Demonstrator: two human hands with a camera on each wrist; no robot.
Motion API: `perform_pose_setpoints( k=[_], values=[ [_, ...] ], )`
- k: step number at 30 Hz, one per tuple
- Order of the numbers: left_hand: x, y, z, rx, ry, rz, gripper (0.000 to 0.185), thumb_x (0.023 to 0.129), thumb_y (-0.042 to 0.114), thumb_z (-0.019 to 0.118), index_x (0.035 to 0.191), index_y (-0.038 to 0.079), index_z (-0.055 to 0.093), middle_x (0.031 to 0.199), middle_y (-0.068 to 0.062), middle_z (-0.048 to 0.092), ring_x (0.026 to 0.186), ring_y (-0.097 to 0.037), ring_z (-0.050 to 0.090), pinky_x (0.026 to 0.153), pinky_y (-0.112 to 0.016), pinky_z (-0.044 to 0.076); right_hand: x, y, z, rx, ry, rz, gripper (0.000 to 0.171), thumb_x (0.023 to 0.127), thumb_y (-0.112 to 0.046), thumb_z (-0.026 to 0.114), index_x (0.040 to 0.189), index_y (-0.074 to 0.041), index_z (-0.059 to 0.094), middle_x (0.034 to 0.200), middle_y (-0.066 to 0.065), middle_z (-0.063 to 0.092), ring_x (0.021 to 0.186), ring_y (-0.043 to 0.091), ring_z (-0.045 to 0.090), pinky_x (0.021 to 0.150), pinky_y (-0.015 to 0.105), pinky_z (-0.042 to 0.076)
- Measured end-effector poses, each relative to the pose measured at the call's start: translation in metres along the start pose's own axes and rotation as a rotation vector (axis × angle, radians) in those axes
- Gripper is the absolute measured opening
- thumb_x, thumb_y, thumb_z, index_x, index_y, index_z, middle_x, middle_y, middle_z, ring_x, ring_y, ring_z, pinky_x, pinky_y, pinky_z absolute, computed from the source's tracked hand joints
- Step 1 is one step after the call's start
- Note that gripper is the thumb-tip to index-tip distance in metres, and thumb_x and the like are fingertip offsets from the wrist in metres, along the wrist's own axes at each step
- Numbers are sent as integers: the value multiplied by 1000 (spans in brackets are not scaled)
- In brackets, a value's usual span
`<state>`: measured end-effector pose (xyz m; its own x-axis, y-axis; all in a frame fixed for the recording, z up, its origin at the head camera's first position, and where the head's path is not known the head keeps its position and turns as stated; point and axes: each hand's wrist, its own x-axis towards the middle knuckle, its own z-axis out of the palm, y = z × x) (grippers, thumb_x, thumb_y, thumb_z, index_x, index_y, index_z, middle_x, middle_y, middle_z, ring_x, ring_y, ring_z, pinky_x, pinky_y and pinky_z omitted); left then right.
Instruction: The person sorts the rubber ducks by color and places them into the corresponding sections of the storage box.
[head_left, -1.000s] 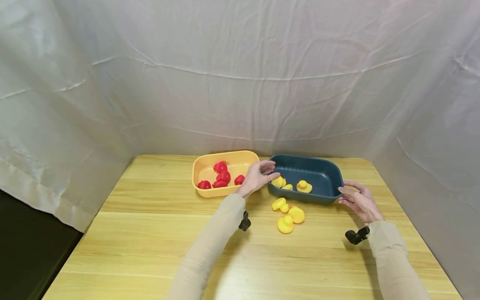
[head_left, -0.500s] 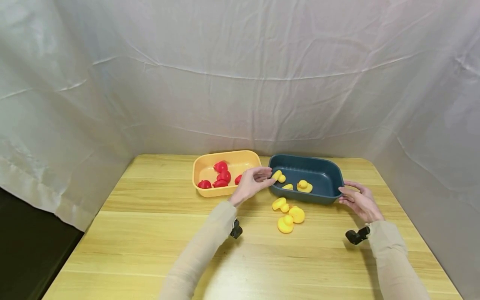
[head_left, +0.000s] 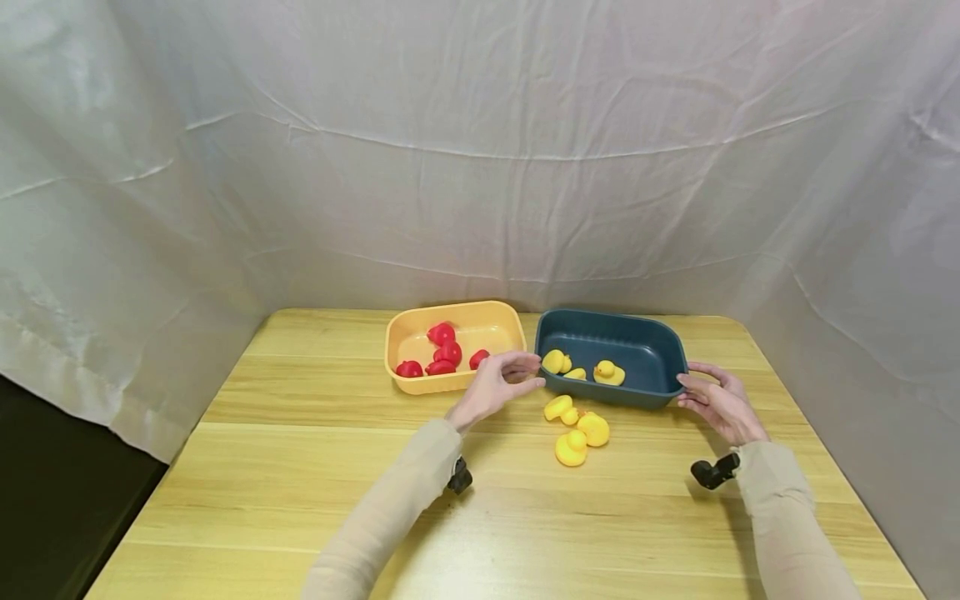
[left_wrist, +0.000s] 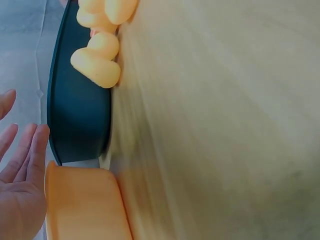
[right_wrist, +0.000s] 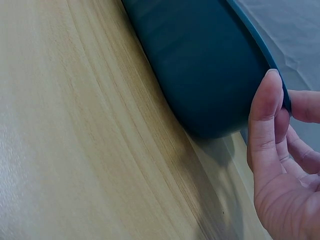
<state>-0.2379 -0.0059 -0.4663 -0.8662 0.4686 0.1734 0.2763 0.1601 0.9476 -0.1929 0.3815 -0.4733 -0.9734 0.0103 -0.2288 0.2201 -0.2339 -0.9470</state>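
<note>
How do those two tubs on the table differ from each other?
The orange tub is a pale orange-yellow and holds red ducks; the dark teal tub holds yellow ducks. The right hand grips the teal tub's rim, while the left hand hovers near the orange tub, holding nothing. Both are rounded rectangular tubs of similar size, side by side on the wooden table.

Your left hand (head_left: pixel 495 385) is pulling back toward 6 o'clock, having dropped its yellow duck (head_left: pixel 555 361) into the blue bin (head_left: pixel 660 346).
</note>
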Motion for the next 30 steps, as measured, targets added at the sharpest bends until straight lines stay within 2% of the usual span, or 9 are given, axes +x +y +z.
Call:
perform_pose_setpoints(
  k=[6,18,30],
  values=[
    [-7,-4,2,47,-32,2,41,90,14,76,126,-3,65,126,-21,69,119,-33,66,107,-40,53,0,0,0,2,-1,-4,35,98,-6,63,128,-8,46,88,-3,72,69,11,67,67,23,62],
    [-11,-9,7,189,-152,-63,40,91,19,76,123,-3,67,121,-17,72,113,-27,69,102,-37,56,-1,-1,0,6,-8,2,37,98,-6,63,129,-8,44,88,-3,72,69,11,67,67,22,62],
    [-11,-9,15,219,-162,-86,37,90,21,77,117,-3,69,115,-16,74,108,-26,71,96,-32,59,-1,-1,0,20,-8,1,32,98,-5,63,126,-10,48,88,-2,73,69,11,67,66,23,62]
  ],
)
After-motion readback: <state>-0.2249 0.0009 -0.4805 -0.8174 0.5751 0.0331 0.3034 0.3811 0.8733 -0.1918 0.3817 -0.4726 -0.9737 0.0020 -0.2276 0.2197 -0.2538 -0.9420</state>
